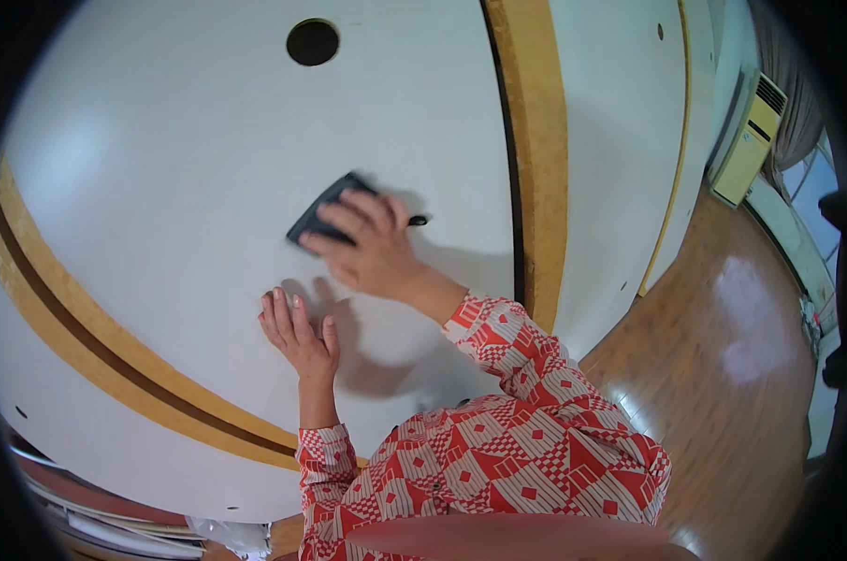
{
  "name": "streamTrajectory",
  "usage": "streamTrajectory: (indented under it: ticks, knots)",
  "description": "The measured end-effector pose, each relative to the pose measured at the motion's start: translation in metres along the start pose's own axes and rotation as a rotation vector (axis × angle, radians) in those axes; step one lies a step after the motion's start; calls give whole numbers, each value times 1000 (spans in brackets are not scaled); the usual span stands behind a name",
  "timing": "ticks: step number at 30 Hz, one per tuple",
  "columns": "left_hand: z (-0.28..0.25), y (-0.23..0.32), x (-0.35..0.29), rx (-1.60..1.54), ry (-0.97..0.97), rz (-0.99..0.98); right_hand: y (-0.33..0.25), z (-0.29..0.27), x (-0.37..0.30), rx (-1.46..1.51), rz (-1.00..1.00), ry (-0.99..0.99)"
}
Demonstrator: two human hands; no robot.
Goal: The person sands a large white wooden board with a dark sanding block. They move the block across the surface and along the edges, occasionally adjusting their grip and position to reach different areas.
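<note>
A dark grey, flat, roughly rectangular thing (318, 217) lies against the white tabletop (189, 206); whether it is a folded cloth or a pad I cannot tell. My right hand (376, 245) is on top of it, with fingers bent over its near side. A small black loop or tip (418, 221) sticks out beyond that hand on the right. To the lower left, my left hand (302, 337) rests on the white surface, fingers stretched out and thumb apart, holding nothing. Red and white patterned sleeves cover both forearms.
A dark round hole (313, 42) pierces the tabletop at the far side. Yellow-brown edge bands (535, 140) run along both sides, beside dark gaps and further white panels (620, 140). At the right are a wooden floor (694, 374) and a cream upright air conditioner (751, 140).
</note>
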State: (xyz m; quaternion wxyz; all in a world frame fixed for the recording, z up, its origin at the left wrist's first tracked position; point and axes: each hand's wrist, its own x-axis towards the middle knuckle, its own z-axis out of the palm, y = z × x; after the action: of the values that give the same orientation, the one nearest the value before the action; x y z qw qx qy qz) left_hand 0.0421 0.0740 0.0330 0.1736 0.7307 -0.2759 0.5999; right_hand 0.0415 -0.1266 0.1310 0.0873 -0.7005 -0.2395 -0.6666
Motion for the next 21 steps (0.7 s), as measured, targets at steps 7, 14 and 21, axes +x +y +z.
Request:
streamTrajectory:
  ticks: [7, 14, 21]
  knots:
    - [2, -3, -13, 94, 1, -22, 116, -52, -5, -212, 349, 128]
    - [2, -1, -15, 104, -14, 6, 107, -54, -33, -83, 436, 233]
    - [-1, -3, -15, 118, -2, 3, 138, -62, 36, -31, 305, 258]
